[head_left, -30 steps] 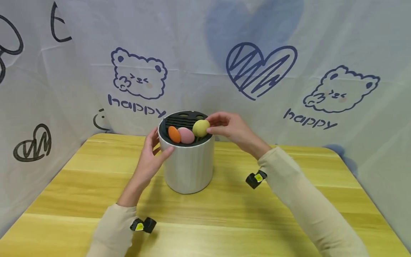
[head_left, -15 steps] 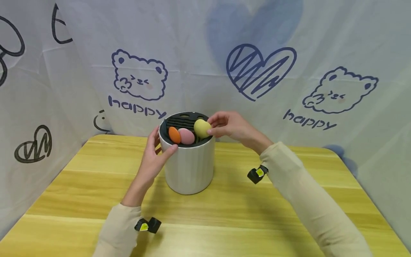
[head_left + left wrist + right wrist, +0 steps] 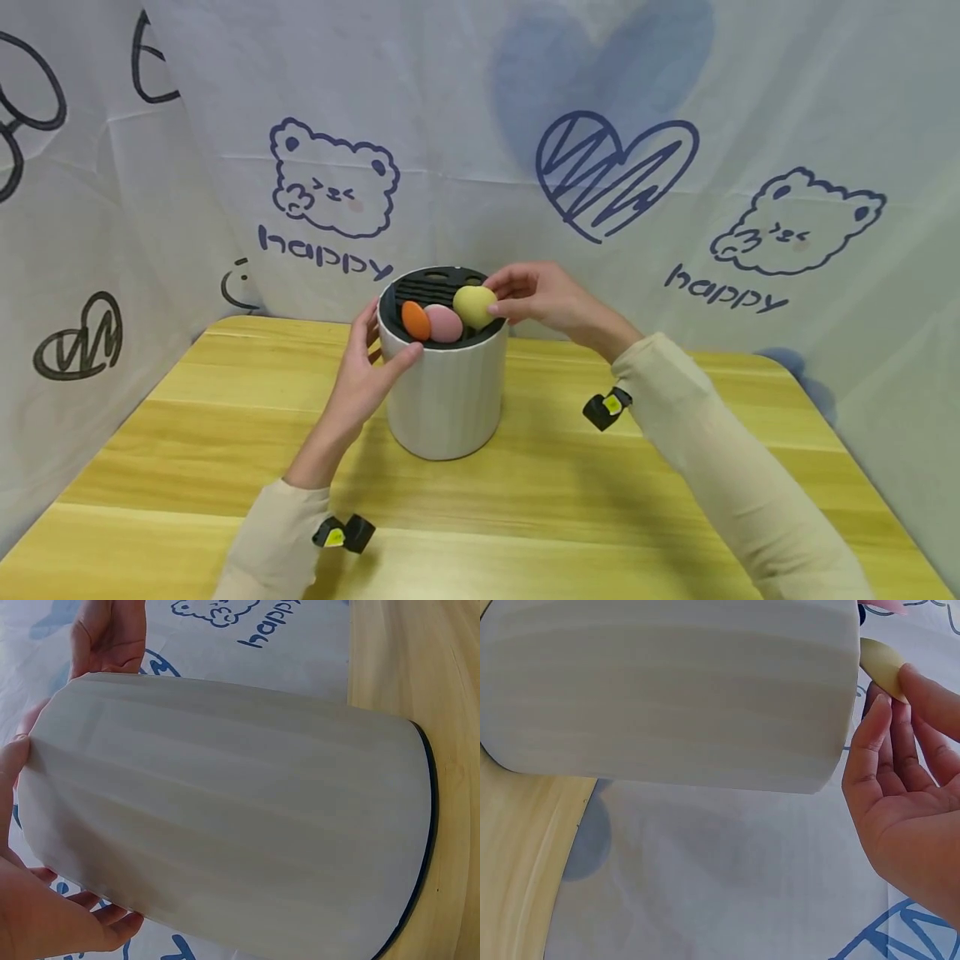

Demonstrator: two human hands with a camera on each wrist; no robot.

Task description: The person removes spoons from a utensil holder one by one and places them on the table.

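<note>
A white ribbed cylindrical holder [image 3: 444, 400] stands upright on the table, topped by a black slotted insert [image 3: 423, 290]. My left hand [image 3: 362, 375] grips its left side near the rim, thumb in front and fingers around the side. With thumb and fingers, my right hand [image 3: 551, 302] pinches an egg-shaped yellow makeup sponge [image 3: 474, 307] at the right of the insert. Whether its hidden underside touches the insert, I cannot tell. An orange makeup sponge [image 3: 416, 321] and a pink one [image 3: 444, 323] sit side by side at the insert's front. The right wrist view shows the yellow sponge [image 3: 883, 666] at the fingertips.
The yellow wood-grain table [image 3: 480, 533] extends around the holder. Behind it hangs a white cloth [image 3: 465, 208] printed with bears, hearts and "happy". Small black wrist devices sit on the left cuff [image 3: 343, 533] and right cuff [image 3: 607, 408].
Both hands keep their holds on the holder and the yellow sponge. The head view has shifted slightly, so the scene sits a little lower and further right.
</note>
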